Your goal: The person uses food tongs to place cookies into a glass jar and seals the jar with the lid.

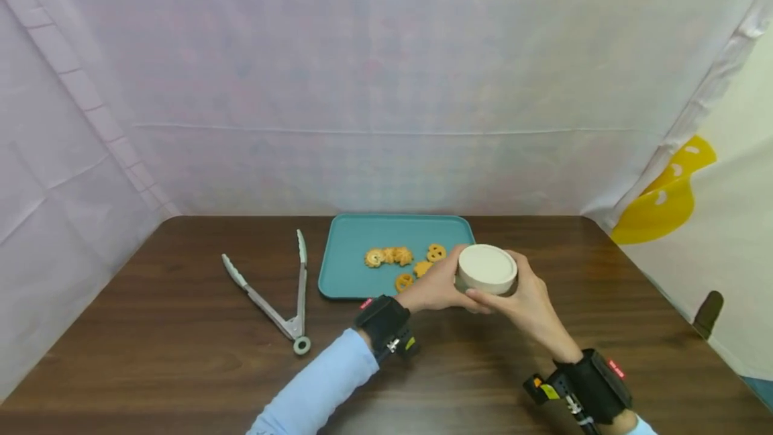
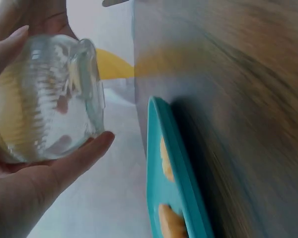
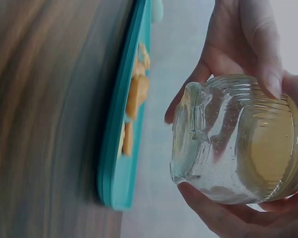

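Observation:
A clear glass jar (image 2: 54,99) with a cream-coloured lid (image 1: 487,267) is held upright above the table, just in front of the tray's right corner. My left hand (image 1: 439,285) grips its left side, thumb and fingers around the glass. From the other side my right hand (image 1: 527,299) grips the same jar. Both wrist views show ridged glass, and no contents can be made out through it. Behind the hands lies a teal tray (image 1: 347,237) bearing several cookies (image 1: 389,256), some of them pretzel-shaped (image 1: 436,252); my left hand partly covers its front right corner.
Metal tongs (image 1: 296,324) with pale tips lie spread on the brown wooden table (image 1: 151,341), left of the tray. White cloth (image 1: 374,86) hangs behind and along the sides. A yellow shape (image 1: 664,200) shows on the right-hand cloth.

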Motion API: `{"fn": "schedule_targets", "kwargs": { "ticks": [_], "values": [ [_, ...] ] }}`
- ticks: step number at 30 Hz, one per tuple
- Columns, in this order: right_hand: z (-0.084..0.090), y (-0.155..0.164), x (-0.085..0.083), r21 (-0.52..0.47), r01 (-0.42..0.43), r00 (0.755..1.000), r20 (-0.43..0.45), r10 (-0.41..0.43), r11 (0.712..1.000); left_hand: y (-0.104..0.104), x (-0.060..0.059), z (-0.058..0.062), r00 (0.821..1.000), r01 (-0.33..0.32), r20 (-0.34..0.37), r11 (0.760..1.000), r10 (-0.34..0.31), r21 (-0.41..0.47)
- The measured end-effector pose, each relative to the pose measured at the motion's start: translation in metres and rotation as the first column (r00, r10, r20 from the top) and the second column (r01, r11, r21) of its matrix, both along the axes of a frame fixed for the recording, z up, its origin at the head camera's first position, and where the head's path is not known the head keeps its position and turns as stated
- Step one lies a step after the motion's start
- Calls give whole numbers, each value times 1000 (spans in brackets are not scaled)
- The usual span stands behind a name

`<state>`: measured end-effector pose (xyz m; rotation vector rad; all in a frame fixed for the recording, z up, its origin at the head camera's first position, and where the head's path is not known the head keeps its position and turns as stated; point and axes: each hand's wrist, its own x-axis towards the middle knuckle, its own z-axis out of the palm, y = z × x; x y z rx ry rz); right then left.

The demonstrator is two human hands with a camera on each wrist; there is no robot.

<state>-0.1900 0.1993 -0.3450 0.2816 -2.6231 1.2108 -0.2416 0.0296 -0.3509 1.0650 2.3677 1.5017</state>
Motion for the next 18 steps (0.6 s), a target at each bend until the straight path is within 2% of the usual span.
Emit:
{"fn": "schedule_targets", "kwargs": {
  "ticks": [5, 8, 12, 18],
  "values": [
    [-4, -12, 3, -10, -77, 997, -28, 76, 997, -22, 4, -3, 997, 73, 38, 997, -73, 11],
    [-9, -20, 4, -29, -132, 991, -32, 131, 991, -36, 7, -5, 993, 92, 70, 996, -91, -2],
    [-14, -30, 6, -50, -211, 977, -32, 210, 976, -52, 11, -7, 990, 112, 93, 994, -110, -16],
    [-19, -44, 7, -84, -324, 945, 5, 326, 942, -74, 16, -10, 970, 190, 150, 981, -192, 25]
  ]
}}
